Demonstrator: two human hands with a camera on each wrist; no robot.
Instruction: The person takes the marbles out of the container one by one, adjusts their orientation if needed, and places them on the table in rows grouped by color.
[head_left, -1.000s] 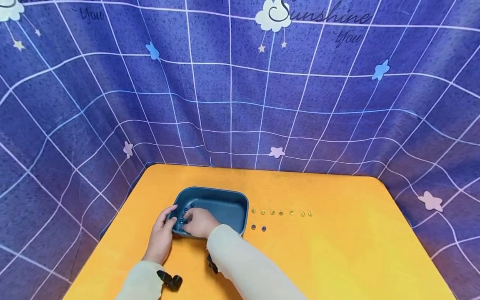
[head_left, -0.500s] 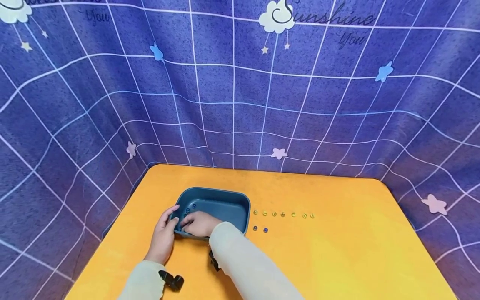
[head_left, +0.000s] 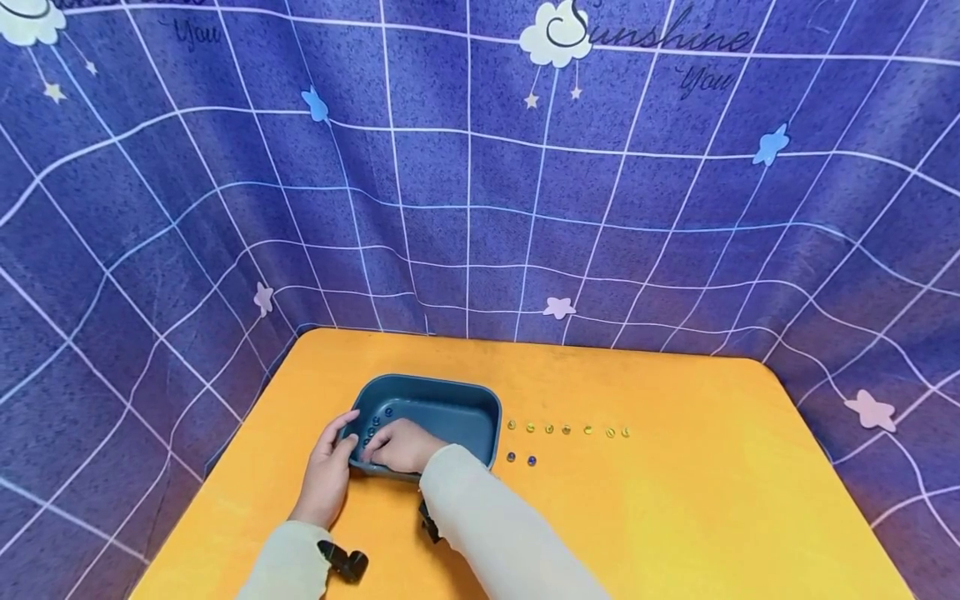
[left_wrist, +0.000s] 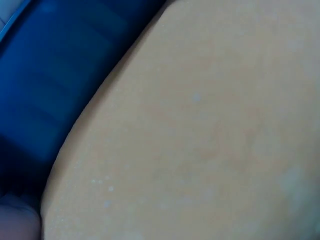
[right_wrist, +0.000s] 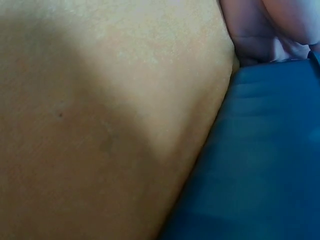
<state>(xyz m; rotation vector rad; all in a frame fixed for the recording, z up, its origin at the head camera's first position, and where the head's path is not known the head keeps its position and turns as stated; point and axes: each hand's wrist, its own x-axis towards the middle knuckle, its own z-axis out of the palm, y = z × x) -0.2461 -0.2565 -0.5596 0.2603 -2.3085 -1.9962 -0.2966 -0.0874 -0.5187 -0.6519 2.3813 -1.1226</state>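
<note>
A dark blue rectangular box stands on the yellow table in the head view. My left hand holds its left wall, thumb near the rim. Inside the box, my right hand reaches down to the front left part with bent fingers. Its fingertips are hidden, so whether they pinch anything does not show. Several small dark blue marbles lie along the left side of the box floor, beside the right fingers. Both wrist views are filled mostly by skin and the blue box wall.
Right of the box, several yellowish clear marbles form a row on the table. In front of that row lie two blue marbles. A purple-blue grid-patterned curtain surrounds the table's back and sides.
The right hand has shifted slightly toward the front of the box, leaving more of the blue marbles in sight. The left hand keeps its hold on the box. The head view has shifted a little.
</note>
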